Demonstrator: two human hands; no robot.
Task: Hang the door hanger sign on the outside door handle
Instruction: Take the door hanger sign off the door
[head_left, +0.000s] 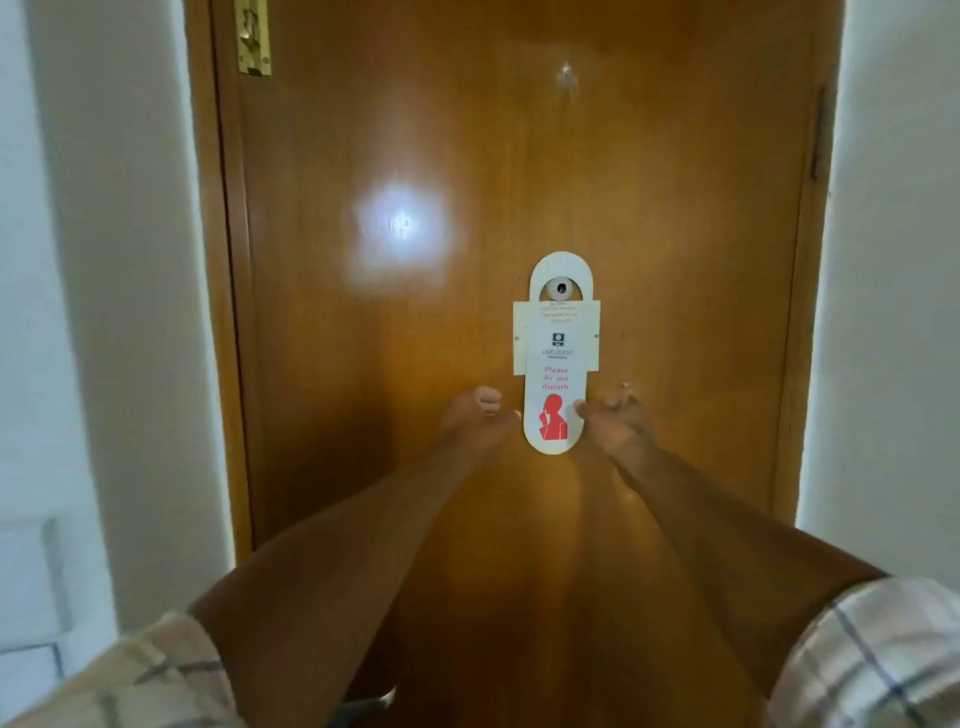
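Note:
A white door hanger sign (556, 364) with red "Please do not disturb" lettering hangs flat on the wooden door (415, 338). Its top hole sits around a small round metal knob (560, 287), over a cream plate (521, 338). My left hand (478, 421) is just left of the sign's lower end, fingers loosely curled, its thumb tip at the sign's edge and nothing in its grasp. My right hand (618, 421) is at the lower right edge, with the thumb tip overlapping the sign. Whether it pinches the sign is not visible.
A brass latch (253, 36) is fixed at the door's upper left, by the frame. White walls (119, 312) flank the door on both sides. A hinge (818, 135) shows on the right edge. My plaid sleeves fill the bottom corners.

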